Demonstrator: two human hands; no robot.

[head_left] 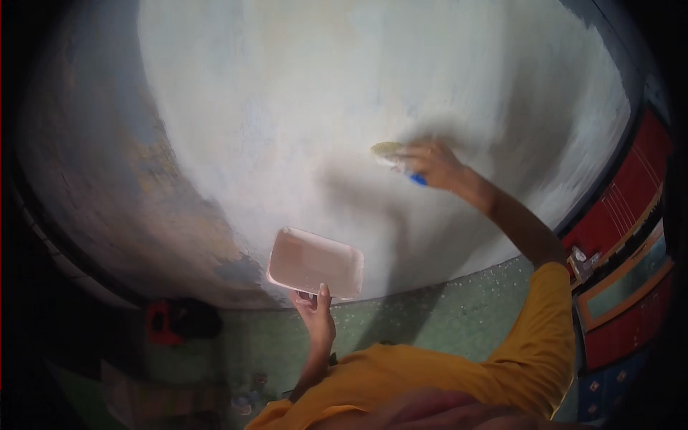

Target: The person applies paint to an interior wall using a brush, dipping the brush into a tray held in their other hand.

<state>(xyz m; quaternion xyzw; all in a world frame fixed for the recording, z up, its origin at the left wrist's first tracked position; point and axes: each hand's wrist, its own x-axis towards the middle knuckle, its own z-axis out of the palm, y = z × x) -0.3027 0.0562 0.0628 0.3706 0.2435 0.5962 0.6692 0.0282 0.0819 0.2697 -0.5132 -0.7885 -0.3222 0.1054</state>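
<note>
My right hand (436,166) is raised against the wall, its fingers closed round a paintbrush (388,150). The brush has pale yellowish bristles and a blue handle end, and its bristles are at the wall surface. Lower and to the left, my left hand (314,304) grips the near edge of a shallow rectangular plastic tub (315,261), thumb at the rim and fingers underneath. The tub is tilted toward me, with a pale film inside; how much paint it holds I cannot tell. Fresh whitish paint covers much of the wall (287,122).
Patchy grey and tan wall (172,186) lies to the left. Paint specks dot the green floor (473,308). A red and black object (179,320) sits by the wall's foot at left. Red furniture with a wood-framed panel (627,272) stands at right.
</note>
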